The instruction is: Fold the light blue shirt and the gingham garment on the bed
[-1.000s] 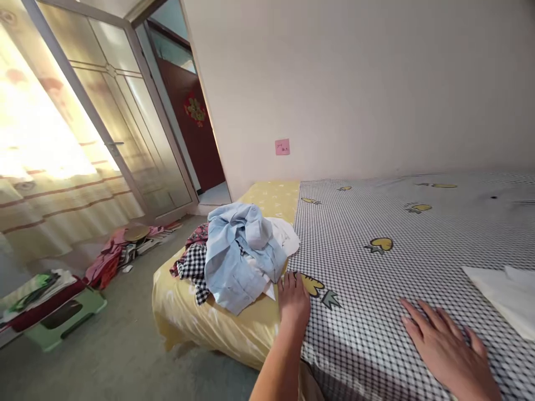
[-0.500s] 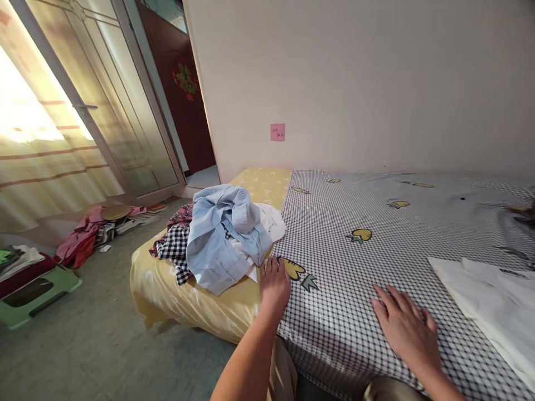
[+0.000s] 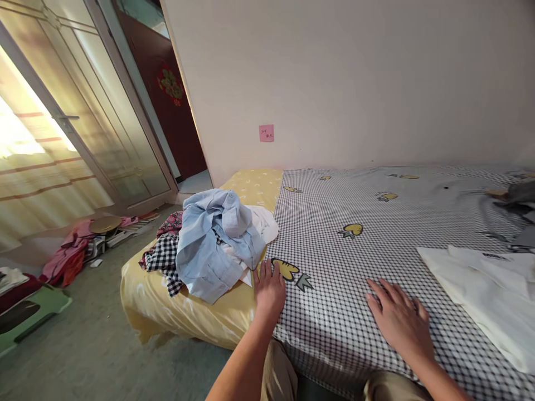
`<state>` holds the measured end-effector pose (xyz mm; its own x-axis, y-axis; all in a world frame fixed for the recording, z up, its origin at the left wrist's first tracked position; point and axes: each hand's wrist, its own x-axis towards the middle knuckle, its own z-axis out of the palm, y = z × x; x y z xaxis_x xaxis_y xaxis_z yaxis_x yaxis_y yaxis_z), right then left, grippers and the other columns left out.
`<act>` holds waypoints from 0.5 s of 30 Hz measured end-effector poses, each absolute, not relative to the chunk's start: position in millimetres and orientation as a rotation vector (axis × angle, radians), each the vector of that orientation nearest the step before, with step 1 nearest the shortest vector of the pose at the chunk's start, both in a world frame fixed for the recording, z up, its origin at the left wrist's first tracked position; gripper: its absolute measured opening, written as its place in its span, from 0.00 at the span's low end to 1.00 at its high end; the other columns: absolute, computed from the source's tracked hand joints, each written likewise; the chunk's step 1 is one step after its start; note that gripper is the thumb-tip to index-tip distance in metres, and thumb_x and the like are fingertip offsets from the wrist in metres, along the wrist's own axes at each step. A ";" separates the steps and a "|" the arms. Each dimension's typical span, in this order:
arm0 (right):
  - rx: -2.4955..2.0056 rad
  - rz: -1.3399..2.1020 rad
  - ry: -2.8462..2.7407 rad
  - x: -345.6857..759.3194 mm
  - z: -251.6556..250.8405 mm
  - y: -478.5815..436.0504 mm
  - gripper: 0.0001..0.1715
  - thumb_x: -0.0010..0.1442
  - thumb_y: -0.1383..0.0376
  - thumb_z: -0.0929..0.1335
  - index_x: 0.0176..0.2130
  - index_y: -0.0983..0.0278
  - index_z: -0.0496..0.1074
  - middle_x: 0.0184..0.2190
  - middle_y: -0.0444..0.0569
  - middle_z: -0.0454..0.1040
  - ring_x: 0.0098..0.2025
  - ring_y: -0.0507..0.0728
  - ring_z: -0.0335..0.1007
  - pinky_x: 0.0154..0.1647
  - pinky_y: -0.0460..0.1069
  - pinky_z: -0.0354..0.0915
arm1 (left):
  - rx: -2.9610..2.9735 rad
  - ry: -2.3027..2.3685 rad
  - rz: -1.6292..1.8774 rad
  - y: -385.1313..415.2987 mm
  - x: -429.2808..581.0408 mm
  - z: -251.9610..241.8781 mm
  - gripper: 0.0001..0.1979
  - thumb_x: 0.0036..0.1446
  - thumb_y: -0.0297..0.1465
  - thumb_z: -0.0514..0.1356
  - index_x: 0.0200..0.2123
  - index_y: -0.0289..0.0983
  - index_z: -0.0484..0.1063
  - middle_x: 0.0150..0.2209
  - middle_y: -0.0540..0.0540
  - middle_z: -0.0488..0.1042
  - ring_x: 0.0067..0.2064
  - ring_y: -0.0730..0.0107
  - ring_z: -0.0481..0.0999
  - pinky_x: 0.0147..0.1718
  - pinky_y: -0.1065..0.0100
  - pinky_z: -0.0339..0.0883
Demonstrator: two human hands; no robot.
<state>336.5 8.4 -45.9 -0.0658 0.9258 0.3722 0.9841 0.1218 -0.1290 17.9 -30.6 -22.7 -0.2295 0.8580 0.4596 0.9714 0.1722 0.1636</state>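
Note:
My left hand (image 3: 270, 288) lies flat on the bed where the yellow sheet (image 3: 246, 189) meets the checked sheet (image 3: 326, 262). Its fingers are stretched out and it holds nothing. Just left of it is a heap of clothes, with a light blue shirt (image 3: 204, 250) on top. A black-and-white checked garment (image 3: 165, 257), a red patterned cloth (image 3: 170, 224) and a white cloth (image 3: 265, 220) stick out from under the shirt. My right hand (image 3: 401, 318) rests palm down on the checked sheet, fingers spread. To its right lies a white garment (image 3: 489, 295), apart from the hand.
A pink note (image 3: 266, 133) sticks to the wall behind the bed. Dark items (image 3: 518, 200) lie at the bed's far right. On the floor at left are a green stool (image 3: 45, 312), pink and red cloth (image 3: 69, 253) and papers. A glass-panelled door (image 3: 121, 111) stands beyond.
The view has turned slightly right, so the scene sits further left. Both hands stay on the bed, and the clothes look unmoved. More of the dark items at the right shows.

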 end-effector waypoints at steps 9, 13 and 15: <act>-1.786 -0.104 -2.049 349.1 -64.8 20.6 0.40 0.68 0.44 0.53 0.65 0.56 0.73 0.67 0.54 0.70 0.68 0.73 0.63 0.65 0.74 0.57 | -1.901 -2.205 -0.863 -52.2 20.7 -8.5 0.15 0.64 0.27 0.56 0.48 0.41 0.80 0.54 0.39 0.82 0.59 0.49 0.77 0.62 0.44 0.68; -1.707 -0.182 -2.028 355.2 -88.5 29.3 0.40 0.66 0.43 0.56 0.65 0.55 0.72 0.66 0.55 0.71 0.67 0.75 0.62 0.65 0.74 0.56 | -1.827 -2.179 -1.061 -43.8 -8.8 29.9 0.13 0.67 0.29 0.53 0.46 0.41 0.77 0.44 0.45 0.82 0.42 0.64 0.82 0.45 0.63 0.77; -1.680 -0.222 -2.014 355.1 -94.4 30.6 0.40 0.65 0.43 0.55 0.65 0.57 0.72 0.66 0.55 0.71 0.68 0.75 0.62 0.66 0.74 0.55 | -1.617 -2.183 -1.168 -30.1 -32.9 61.2 0.18 0.70 0.31 0.49 0.58 0.36 0.69 0.57 0.36 0.75 0.51 0.59 0.80 0.52 0.58 0.75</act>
